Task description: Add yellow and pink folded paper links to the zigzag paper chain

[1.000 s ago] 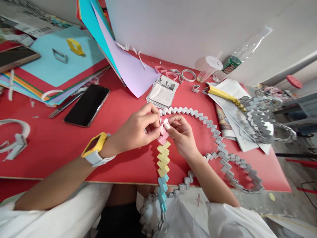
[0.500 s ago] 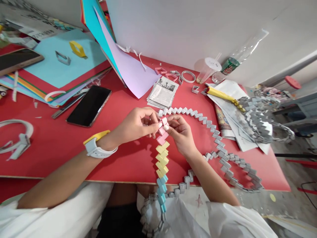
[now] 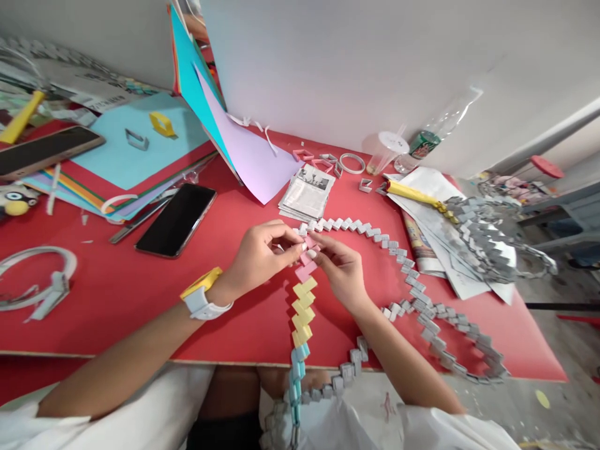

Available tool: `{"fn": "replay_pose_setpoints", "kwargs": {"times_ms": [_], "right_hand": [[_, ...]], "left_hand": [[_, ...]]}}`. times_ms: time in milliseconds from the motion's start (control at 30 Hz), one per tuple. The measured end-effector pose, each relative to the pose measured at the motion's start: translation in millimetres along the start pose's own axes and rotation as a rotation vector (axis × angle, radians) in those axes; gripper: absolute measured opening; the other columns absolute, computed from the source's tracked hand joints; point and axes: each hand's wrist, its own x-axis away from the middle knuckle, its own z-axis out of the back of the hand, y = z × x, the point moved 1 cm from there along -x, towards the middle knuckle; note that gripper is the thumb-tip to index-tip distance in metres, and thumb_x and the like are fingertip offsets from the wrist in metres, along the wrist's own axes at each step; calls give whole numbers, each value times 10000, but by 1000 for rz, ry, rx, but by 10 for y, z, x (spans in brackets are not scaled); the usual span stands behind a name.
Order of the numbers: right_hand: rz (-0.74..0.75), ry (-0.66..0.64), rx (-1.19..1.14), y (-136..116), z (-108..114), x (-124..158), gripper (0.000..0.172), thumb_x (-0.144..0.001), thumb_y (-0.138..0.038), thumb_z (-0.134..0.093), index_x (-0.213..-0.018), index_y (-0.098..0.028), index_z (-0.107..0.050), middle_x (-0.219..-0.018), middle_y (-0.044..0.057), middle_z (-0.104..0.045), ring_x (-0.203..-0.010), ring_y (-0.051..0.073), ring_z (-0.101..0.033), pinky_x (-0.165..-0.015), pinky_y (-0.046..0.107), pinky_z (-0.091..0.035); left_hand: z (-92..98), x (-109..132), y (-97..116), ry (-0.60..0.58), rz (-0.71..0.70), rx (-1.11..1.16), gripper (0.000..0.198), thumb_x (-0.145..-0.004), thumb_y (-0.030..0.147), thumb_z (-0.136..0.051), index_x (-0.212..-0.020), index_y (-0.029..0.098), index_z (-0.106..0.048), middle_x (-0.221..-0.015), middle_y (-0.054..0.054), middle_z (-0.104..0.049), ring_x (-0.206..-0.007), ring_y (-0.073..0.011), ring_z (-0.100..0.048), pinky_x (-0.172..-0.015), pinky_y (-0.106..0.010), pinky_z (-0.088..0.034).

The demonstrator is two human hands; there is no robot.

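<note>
A zigzag chain of folded paper (image 3: 304, 307) runs up from my lap, over the table edge, grey at the bottom, then light blue, yellow and pink. At its pink end (image 3: 305, 271), my left hand (image 3: 262, 257) pinches a link between thumb and fingers. My right hand (image 3: 341, 274) grips the same pink end from the other side, thumb pressed on it. The fingertips partly cover the top pink links. Behind my hands a long grey newspaper chain (image 3: 407, 262) curves right and loops on the table.
On the red table (image 3: 117, 281) lie a black phone (image 3: 177, 220), newspaper slips (image 3: 307, 192) and loose pink links (image 3: 321, 164). Coloured sheets (image 3: 140, 140) are stacked at left. A lidded cup (image 3: 388, 153) and plastic bottle (image 3: 424, 147) stand by the wall.
The camera view has shifted, so most table items sit lower in the picture. Both hands stay on the pink end, its links slightly turned between the fingers.
</note>
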Motion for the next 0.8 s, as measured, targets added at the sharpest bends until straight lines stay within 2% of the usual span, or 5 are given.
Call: {"fn": "replay_pose_setpoints", "kwargs": {"times_ms": [133,333,533,700,800], "right_hand": [[-16,67,-103,-10,20,-3,329,-791,-248,-728,-1114,-284,-684,-780,-21,-669,-704,122,-604,-690,286,-538],[22,50,-50,-53,31,8,416,-803,-219,-716,-1189,-290,-579,-784,-23,-631,-731,137,-610,-671,292,-522],[47,-38,1,-98,26,29,447,-853,-239,-682,-1258,-304,-506,-773,-19,-617,-704,153,-616,-679,330,-540],[103,-53,44,-104,54,62,389,-865,-246,-678,-1228,-305,-550,-863,11,-664,-754,166,-664,-705,346,-578],[172,-3,96,-96,72,79,314,-864,-232,-677,-1161,-317,-621,-949,17,-693,-781,170,-677,-718,351,-589]], "left_hand": [[-2,-26,-35,-2,54,151,301,-756,336,-767,-974,151,-671,-945,-85,-719,-673,-149,-689,-561,-239,-589],[-14,13,-47,9,43,-16,246,-839,390,-682,-844,146,-711,-639,-22,-674,-514,-111,-597,-489,-210,-510],[-66,113,-60,132,-121,-203,169,-897,326,-615,-891,167,-670,-773,-35,-699,-609,-111,-613,-551,-213,-493],[-36,126,-18,123,-360,-296,94,-899,246,-614,-916,181,-680,-837,-54,-700,-762,-140,-642,-700,-250,-527],[-7,90,-3,46,-276,-143,163,-914,278,-602,-999,192,-710,-864,-56,-707,-715,-127,-648,-647,-237,-534]]}}
